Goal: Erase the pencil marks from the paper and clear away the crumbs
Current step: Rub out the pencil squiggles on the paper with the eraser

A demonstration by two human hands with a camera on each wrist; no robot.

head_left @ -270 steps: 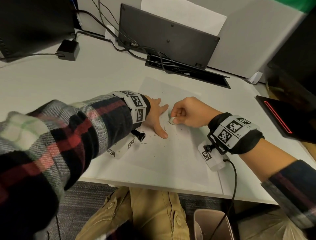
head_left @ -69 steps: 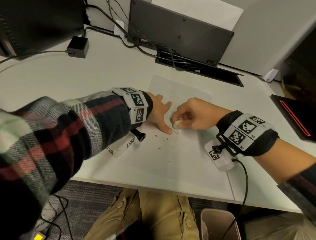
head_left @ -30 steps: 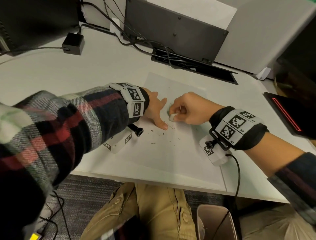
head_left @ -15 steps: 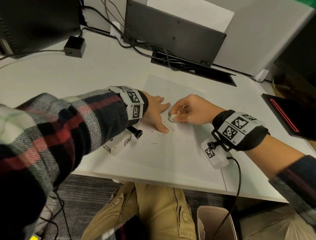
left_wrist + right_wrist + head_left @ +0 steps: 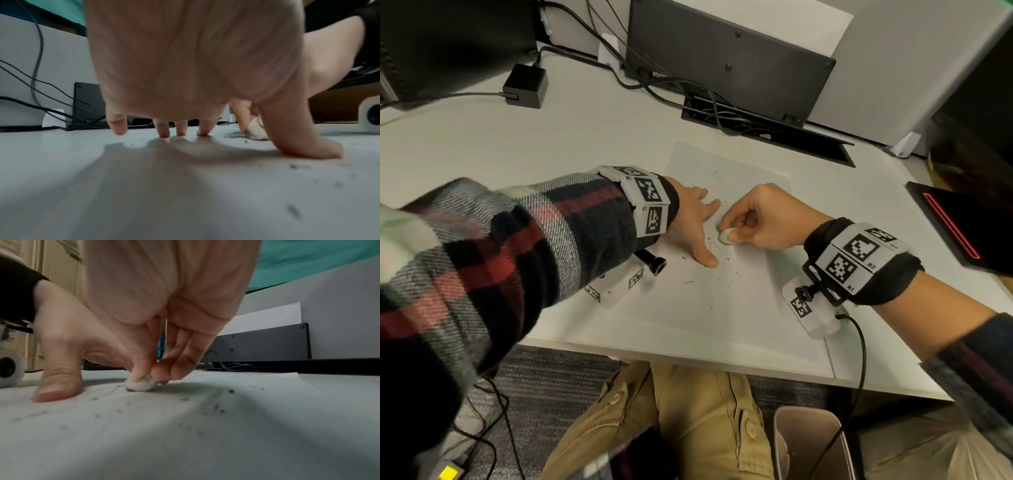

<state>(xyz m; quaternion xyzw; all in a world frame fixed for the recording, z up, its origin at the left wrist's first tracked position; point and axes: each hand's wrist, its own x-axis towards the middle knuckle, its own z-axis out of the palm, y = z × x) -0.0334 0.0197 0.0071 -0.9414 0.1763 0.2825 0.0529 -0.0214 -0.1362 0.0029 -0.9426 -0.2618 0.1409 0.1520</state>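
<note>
A white sheet of paper (image 5: 726, 308) lies on the desk, speckled with dark eraser crumbs (image 5: 688, 282). My right hand (image 5: 756, 219) pinches a small white eraser (image 5: 725, 236) and holds it down on the sheet beside a faint pencil loop (image 5: 714, 247). In the right wrist view the greyed eraser (image 5: 140, 384) sits under the fingertips (image 5: 139, 374), with crumbs (image 5: 218, 408) strewn in front. My left hand (image 5: 697, 229) lies spread on the paper just left of the eraser, fingertips (image 5: 180, 131) and thumb (image 5: 304, 146) pressing it flat.
A black power brick (image 5: 525, 85) and cables (image 5: 654, 85) lie at the back, beside a dark panel (image 5: 729, 58) and a cable tray (image 5: 767, 132). A black device with a red line (image 5: 959, 229) sits at right. A bin (image 5: 811, 445) stands under the desk's front edge.
The right hand has kept rubbing the eraser back and forth over a small patch beside the left thumb. More crumbs lie on the sheet. The left hand has stayed pressed in place.
</note>
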